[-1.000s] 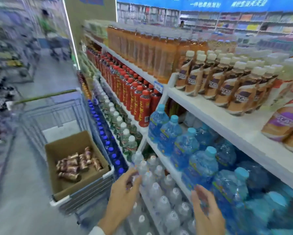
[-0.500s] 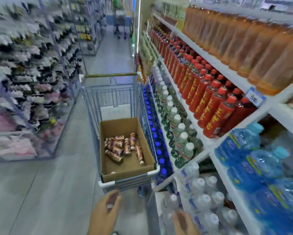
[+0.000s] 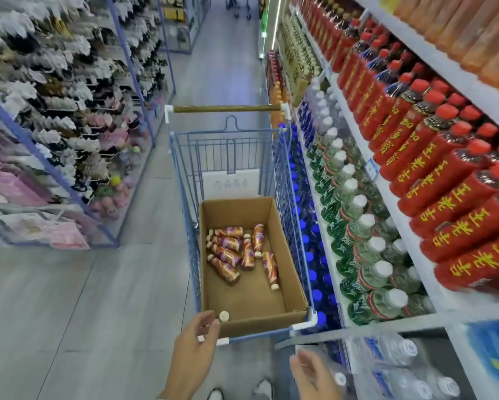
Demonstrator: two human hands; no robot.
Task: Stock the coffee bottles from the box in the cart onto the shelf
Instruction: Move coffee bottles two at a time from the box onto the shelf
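Cardboard box [image 3: 285, 255] in cart [image 3: 228, 153], coffee bottles [image 3: 226, 255] lying inside, left hand [image 3: 193, 350] and right hand [image 3: 314, 376] near rim, fingers loosely spread, aisle floor [image 3: 83, 313] leftward.

I log box [image 3: 289, 255] plain brown | coffee bottles [image 3: 228, 255] copper-brown, purple labels, cream caps | cart [image 3: 228, 151] blue | shelf bottles [image 3: 444, 197] right: red, yellow lettering

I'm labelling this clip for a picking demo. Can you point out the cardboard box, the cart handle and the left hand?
cardboard box [image 3: 281, 249]: head view, on its right inner wall.
cart handle [image 3: 228, 108]: head view, middle of the bar.
left hand [image 3: 197, 350]: head view, middle of the hand.
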